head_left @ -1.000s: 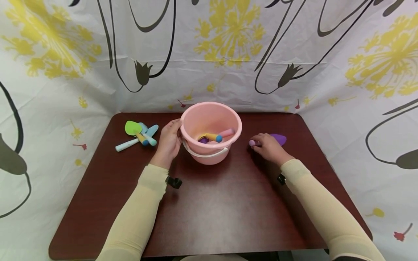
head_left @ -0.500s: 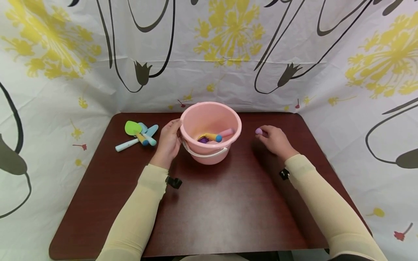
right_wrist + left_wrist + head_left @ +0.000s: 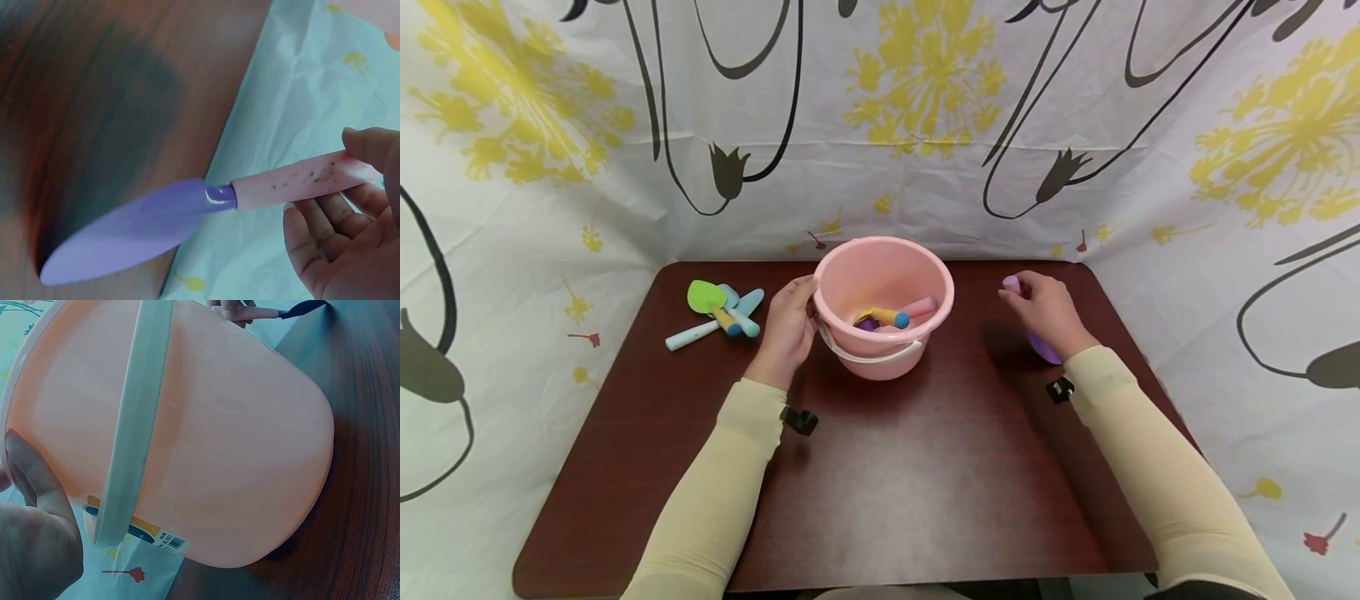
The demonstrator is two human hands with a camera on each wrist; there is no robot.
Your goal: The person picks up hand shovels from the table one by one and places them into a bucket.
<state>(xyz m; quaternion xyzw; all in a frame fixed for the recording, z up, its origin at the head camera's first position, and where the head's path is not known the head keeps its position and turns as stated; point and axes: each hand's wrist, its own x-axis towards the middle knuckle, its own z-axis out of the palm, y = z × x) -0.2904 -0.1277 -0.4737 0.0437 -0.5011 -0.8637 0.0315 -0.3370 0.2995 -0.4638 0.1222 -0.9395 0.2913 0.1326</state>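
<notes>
Right of the round pink plastic bucket [image 3: 887, 271], the fingers of the right hand [image 3: 1048, 312] pinch a purple-bladed plastic shovel [image 3: 125, 234], blade slanting toward the brown wood-grain counter [image 3: 880, 492], while the left hand [image 3: 786, 329] grips the bucket, probably steadying it.

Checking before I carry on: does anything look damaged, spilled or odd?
One thing: the pink handle of the purple trowel, held in the right hand, shows small dark flecks, perhaps dirt or wear, unlike its otherwise plain surface. I see no spill.
</notes>
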